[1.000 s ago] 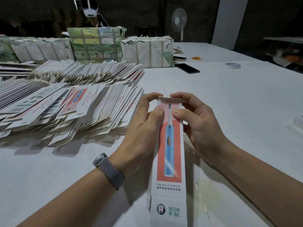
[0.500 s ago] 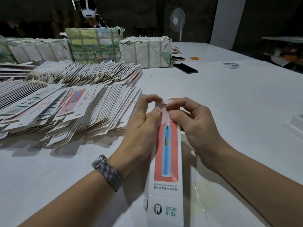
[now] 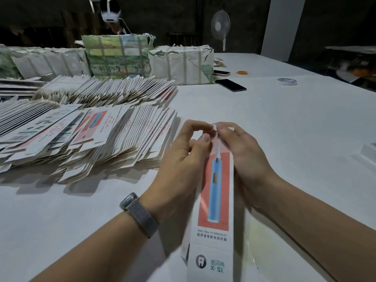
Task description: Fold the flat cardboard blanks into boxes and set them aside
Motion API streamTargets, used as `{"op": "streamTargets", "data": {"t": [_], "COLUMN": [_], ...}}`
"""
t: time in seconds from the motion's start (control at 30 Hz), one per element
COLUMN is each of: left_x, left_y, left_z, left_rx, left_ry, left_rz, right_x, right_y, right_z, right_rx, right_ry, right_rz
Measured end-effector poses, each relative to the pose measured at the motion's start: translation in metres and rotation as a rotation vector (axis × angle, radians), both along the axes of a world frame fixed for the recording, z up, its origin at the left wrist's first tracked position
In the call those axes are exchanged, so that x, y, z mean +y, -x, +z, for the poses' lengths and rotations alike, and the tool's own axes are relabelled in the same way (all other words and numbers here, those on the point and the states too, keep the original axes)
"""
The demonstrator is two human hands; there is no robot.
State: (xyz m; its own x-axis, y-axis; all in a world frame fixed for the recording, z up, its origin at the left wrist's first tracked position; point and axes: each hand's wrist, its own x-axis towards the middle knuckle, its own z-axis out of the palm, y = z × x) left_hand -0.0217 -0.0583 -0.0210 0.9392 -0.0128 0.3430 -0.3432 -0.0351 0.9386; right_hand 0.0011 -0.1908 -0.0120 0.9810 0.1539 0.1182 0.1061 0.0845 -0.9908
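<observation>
Head view: a long, narrow toothbrush box (image 3: 213, 200), already opened out into a tube, is held low-centre over the white table (image 3: 284, 129). Left hand (image 3: 183, 165) is clamped on the box's far left edge, thumb on the printed front, curled fingers behind. Right hand (image 3: 242, 157) is pinched on the far right edge, fingertips (image 3: 221, 130) pressing the small end flap. Both pinches sit right at the far end; the flap itself is mostly hidden by the fingers, so whether it is fully tucked is not clear.

Step in hand, as a judgement: closing the far end. To do it well: keep the tube square with the left pinch, fold the side tabs in first, then push the tuck flap straight into the slot without crushing the corners.

Orientation: the long axis runs from about 6 o'clock (logo end, near the camera) to 12 o'clock (flap end, away). Printed toothbrush face is up, brush head pointing to 12 o'clock.

Flat blanks (image 3: 85, 139) lie fanned in stacks at 9–10 o'clock, well apart from the box. Wrapped bundles (image 3: 181, 66) sit behind them at 11–12 o'clock.
</observation>
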Motion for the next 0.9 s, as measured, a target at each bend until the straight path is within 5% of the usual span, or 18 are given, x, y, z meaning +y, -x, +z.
{"op": "streamTargets", "data": {"t": [0.57,0.9], "left_x": [0.003,-0.002], "left_y": [-0.009,0.0], "left_z": [-0.01,-0.005], "left_rx": [0.1,0.173], "left_ry": [0.014,0.07], "left_rz": [0.083,-0.114], "right_x": [0.003,0.0], "right_y": [-0.002,-0.001], "right_z": [0.003,0.006], "right_rx": [0.007,0.029], "right_ry": [0.004,-0.042], "right_rz": [0.043,-0.023]}}
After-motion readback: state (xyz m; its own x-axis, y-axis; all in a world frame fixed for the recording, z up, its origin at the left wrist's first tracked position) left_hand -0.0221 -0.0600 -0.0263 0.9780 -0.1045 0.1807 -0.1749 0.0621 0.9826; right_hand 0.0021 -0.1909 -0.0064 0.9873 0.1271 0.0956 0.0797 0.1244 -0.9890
